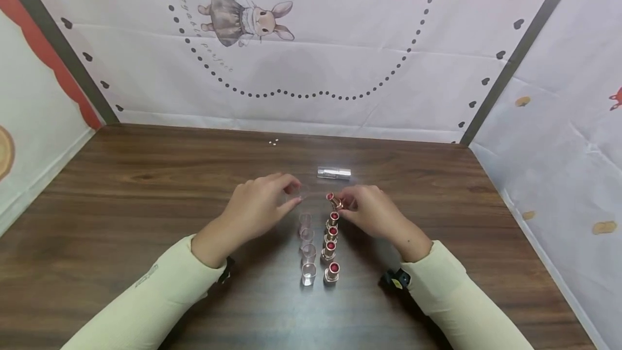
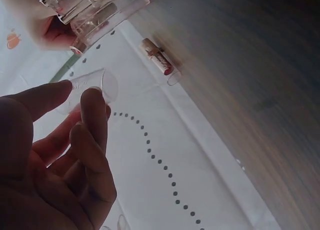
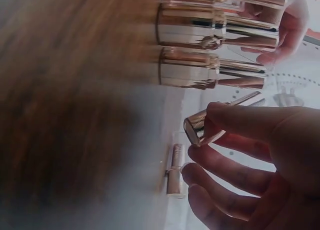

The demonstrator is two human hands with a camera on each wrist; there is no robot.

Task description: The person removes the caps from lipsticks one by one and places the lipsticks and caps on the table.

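My left hand (image 1: 257, 207) pinches a clear lipstick cap (image 2: 92, 90) between thumb and fingertips, off the table. In my right hand (image 1: 374, 209), the thumb and fingers hold a rose-gold lipstick (image 1: 333, 200), tilted, its red tip up. Nearer me stand several upright uncapped lipsticks (image 1: 332, 271) in a row. To their left, a matching row of several clear caps (image 1: 308, 274) stands with rims up. Beyond the hands, a lipstick in its clear cap (image 1: 333, 173) lies on its side. My right fingers hide part of the held lipstick.
Everything rests on a dark wood-grain table (image 1: 146, 177). A printed white cloth (image 1: 340, 31) with a rabbit drawing rises at the back edge, and more cloth hangs at both sides. Several tiny white bits (image 1: 274, 142) lie near the back.
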